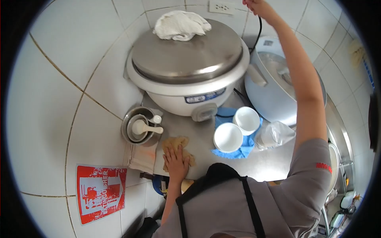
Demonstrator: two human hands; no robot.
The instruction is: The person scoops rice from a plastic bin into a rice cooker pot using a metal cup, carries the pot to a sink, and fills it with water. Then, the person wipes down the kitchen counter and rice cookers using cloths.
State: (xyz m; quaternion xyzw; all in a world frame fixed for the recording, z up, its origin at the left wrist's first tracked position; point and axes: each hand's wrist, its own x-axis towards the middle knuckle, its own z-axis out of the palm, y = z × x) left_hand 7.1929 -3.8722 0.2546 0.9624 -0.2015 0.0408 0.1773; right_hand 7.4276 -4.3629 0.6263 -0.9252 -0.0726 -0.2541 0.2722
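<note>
My left hand (176, 160) lies flat with spread fingers on a tan cloth (181, 143) on the metal counter (190, 131). My right hand (258, 5) is raised at the top edge of the view, with its fingers bent together around the end of a black cord (260, 29); the held end is partly cut off by the frame. Below it, the cord runs down between the large rice cooker (158, 94) and a second, pale blue cooker (264, 93). A white cloth (180, 25) sits on the large cooker's metal lid (186, 55).
Metal bowls (126, 126) with a white scoop (152, 129) stand at the left wall. White bowls (228, 137) rest on a blue cloth (242, 148), beside a clear plastic bag (274, 135). A wall outlet (221, 7) is at the top. A red sign (101, 192) is lower left.
</note>
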